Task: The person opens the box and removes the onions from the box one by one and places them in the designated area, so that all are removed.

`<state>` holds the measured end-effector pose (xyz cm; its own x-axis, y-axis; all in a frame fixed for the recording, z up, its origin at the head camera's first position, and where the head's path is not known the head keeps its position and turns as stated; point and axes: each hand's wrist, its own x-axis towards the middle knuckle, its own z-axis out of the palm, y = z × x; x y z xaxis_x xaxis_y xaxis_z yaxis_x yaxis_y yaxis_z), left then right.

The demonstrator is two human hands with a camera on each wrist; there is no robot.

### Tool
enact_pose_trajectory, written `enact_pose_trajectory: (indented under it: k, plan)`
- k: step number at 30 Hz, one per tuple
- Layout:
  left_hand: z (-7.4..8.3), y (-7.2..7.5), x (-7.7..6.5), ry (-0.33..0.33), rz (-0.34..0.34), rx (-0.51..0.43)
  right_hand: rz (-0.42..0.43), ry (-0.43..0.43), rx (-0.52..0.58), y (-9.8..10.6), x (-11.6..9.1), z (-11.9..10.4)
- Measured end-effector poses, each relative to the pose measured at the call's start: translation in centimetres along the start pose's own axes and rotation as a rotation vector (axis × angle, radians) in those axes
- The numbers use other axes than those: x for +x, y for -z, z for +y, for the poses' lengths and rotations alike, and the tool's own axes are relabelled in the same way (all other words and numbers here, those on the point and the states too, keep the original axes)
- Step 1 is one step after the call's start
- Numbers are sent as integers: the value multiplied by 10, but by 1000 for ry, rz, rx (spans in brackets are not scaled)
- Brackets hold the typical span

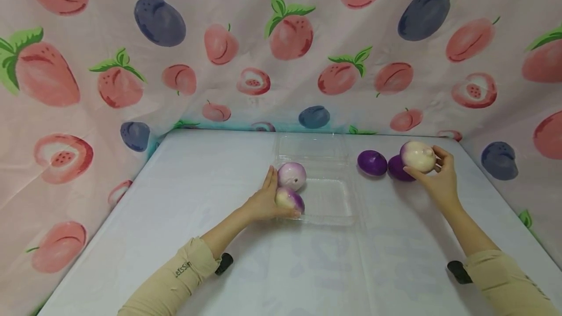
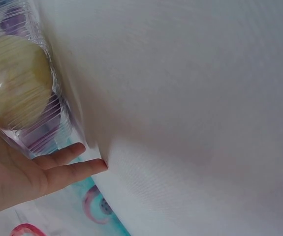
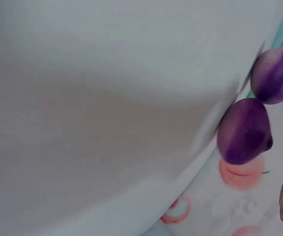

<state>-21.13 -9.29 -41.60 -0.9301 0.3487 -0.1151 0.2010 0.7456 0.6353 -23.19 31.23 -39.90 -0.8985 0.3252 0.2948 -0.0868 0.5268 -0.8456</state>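
Observation:
A clear plastic container point(image 1: 329, 199) stands on the table with its lid folded back. Along its left side lies my left hand point(image 1: 262, 204), fingers straight against the wall and thumb by the front edge. Two onions sit in the container's left part: a pale lilac onion point(image 1: 291, 176) behind a cream and purple onion point(image 1: 289, 200). At the right, my right hand point(image 1: 441, 182) grips a cream onion point(image 1: 419, 156) with a purple side between thumb and fingers. That onion partly covers a dark purple onion point(image 1: 399, 169); another purple onion point(image 1: 372, 163) lies to its left.
The white-covered table point(image 1: 210, 179) reaches back to a hanging cloth point(image 1: 246, 9) with a fruit print. The container's open lid point(image 1: 311, 146) lies flat behind its base. Dark straps point(image 1: 458, 272) show beneath the sleeves.

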Motion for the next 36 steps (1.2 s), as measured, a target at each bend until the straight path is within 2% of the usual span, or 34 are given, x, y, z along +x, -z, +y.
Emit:
enact_pose_trajectory:
  k: [10,17,21,29,36]
  plan:
    - [-1,-3,-1,29,-4,6,75,-39,-29,15,4,19]
    - [1,-1,-3,23,-2,13,79,-88,-86,26,13,32]
    - [2,0,-3,23,-4,16,46,-112,-124,29,19,37]
    - [1,0,-2,25,-6,19,50,-79,-188,33,35,48]
    - [0,1,-1,21,-7,14,35,-105,-267,33,42,57]
